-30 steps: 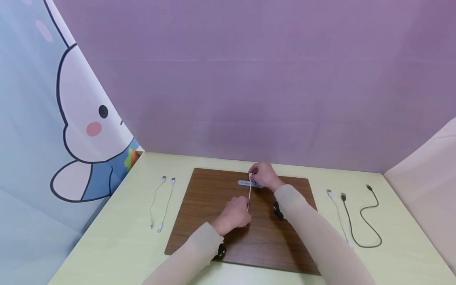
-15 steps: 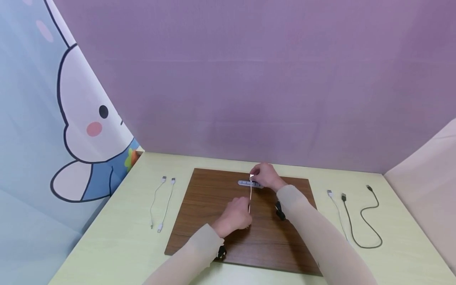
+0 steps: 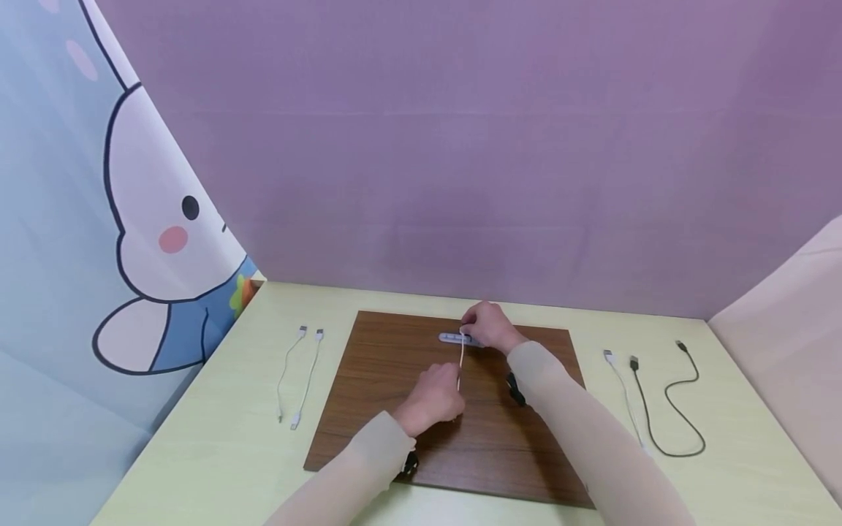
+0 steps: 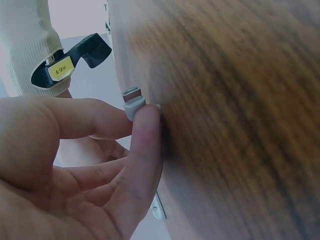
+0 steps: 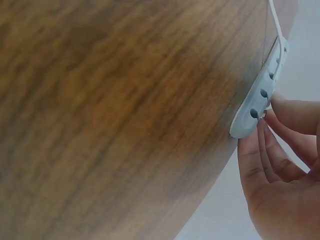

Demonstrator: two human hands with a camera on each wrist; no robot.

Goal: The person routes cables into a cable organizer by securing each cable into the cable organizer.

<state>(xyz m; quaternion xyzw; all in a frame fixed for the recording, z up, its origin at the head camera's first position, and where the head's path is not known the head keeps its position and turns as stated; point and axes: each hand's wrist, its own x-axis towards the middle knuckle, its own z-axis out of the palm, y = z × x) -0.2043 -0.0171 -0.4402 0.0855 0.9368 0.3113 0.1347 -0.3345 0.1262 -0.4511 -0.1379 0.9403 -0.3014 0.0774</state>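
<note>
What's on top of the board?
The board bears a slotted clip near its far edge; over it, a white cable runs between left hand and right hand. What lies under the sleeves can't be seen.

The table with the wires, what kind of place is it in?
Maybe a curtained-off workspace: purple cloth hangs behind the table, cartoon cloth at its left, cables on top.

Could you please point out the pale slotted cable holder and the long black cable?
Pale slotted cable holder [image 5: 256,103], right wrist view: surface between two of its slots.
Long black cable [image 3: 677,456], head view: the bend nearest the person.
</note>
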